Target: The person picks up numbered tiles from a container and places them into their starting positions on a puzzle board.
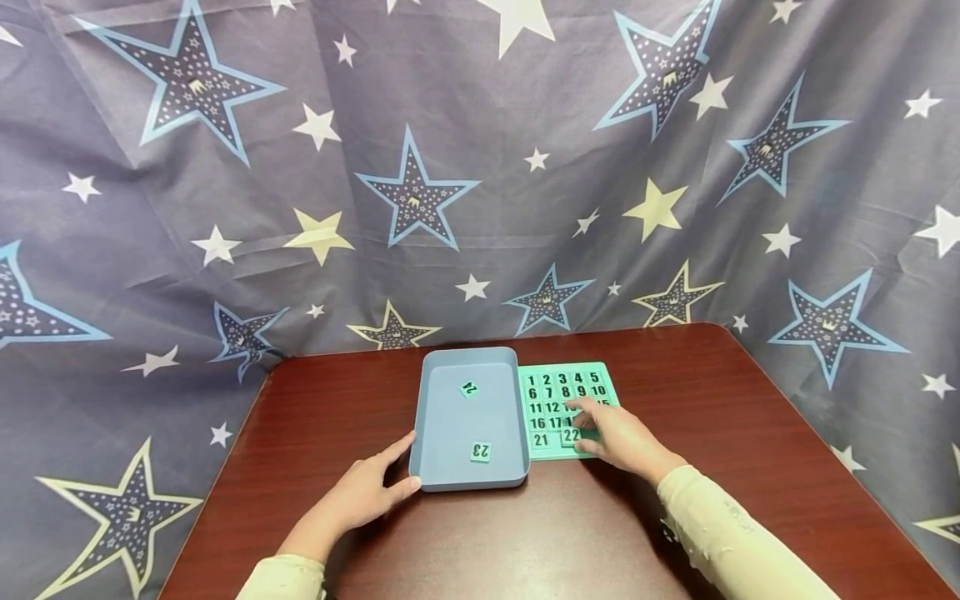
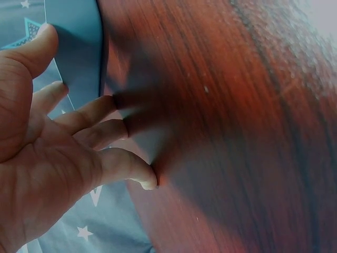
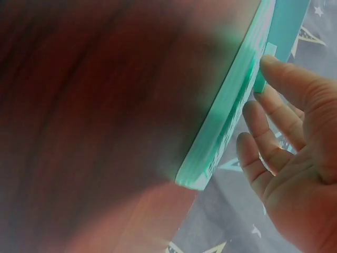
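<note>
My right hand [image 1: 618, 435] pinches the number tile 22 [image 1: 570, 437] between thumb and fingers, low over the bottom row of the green number board [image 1: 551, 455]. In the right wrist view the green tile [image 3: 260, 83] shows at the thumb and index fingertips, and the board [image 3: 218, 124] is seen edge-on. The hand covers some numbers at the board's right. A blue-grey tray [image 1: 468, 425] stands against the board's left side. My left hand [image 1: 363, 493] rests at the tray's near left corner, fingers spread and loosely bent, thumb at the rim.
Inside the tray lie two loose tiles, 24 [image 1: 469, 388] turned askew and 23 [image 1: 480, 452] upside down. Numbered tiles fill the board's upper rows, with 21 [image 1: 541, 440] in the bottom row. Behind the brown table [image 1: 600, 533] hangs a star-patterned cloth [image 1: 465, 100].
</note>
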Demonstrator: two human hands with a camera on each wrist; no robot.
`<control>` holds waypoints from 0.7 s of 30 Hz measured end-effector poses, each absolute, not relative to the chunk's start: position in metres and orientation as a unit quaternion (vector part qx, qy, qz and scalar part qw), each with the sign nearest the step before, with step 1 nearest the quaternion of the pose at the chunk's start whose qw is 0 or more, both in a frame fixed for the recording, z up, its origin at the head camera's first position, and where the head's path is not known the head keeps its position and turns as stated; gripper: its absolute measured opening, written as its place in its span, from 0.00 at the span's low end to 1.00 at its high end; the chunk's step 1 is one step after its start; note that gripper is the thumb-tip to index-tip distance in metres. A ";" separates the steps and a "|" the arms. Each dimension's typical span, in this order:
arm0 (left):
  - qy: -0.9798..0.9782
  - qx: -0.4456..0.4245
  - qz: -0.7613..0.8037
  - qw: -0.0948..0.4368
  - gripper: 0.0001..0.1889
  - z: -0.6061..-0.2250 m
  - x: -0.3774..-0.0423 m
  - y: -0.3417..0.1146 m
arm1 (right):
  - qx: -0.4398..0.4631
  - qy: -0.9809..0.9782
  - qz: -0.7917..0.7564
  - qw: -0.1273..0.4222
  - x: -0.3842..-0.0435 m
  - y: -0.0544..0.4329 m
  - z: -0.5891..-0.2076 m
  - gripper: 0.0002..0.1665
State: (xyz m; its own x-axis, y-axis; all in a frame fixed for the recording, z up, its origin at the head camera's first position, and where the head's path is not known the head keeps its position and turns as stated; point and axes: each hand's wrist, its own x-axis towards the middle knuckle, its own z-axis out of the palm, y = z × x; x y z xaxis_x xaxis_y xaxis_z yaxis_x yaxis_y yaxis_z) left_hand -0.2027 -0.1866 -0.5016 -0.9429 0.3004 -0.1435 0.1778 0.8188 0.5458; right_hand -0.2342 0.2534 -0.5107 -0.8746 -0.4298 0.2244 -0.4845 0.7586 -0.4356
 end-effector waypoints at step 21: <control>0.946 0.126 0.277 0.107 0.41 -0.500 -0.201 -0.186 | 0.279 -0.922 0.265 0.044 -0.241 0.229 -0.517 0.31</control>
State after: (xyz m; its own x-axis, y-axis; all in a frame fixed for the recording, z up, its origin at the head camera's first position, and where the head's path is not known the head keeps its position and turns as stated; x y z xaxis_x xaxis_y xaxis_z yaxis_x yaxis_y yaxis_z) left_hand -0.2014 -0.1865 -0.5004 -0.9453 0.2981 -0.1325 0.1796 0.8146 0.5516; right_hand -0.2410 0.2293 -0.5175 -0.8407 -0.4909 0.2286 -0.5373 0.7036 -0.4650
